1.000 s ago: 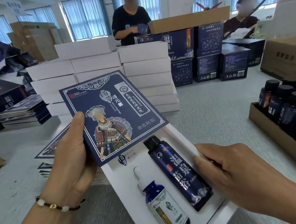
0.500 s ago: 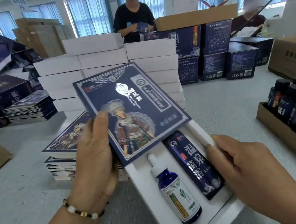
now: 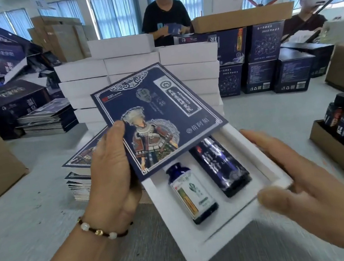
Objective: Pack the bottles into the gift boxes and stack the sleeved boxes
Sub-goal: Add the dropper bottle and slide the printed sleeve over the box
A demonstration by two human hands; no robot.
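Sleeve partway over a packed gift box, both hands gripping.

The left hand (image 3: 114, 172) clasps the blue sleeve (image 3: 158, 116), thumb on its printed face; the right hand (image 3: 285, 180) grips the white box (image 3: 226, 229) at its near right corner. The dropper bottle (image 3: 191, 192) and dark bottle (image 3: 222, 165) lie side by side inside, their tops hidden under the sleeve. Their labels are blurred, and the right forearm runs out of frame.

Left hand (image 3: 113, 175) and right hand (image 3: 303, 177) both grip.
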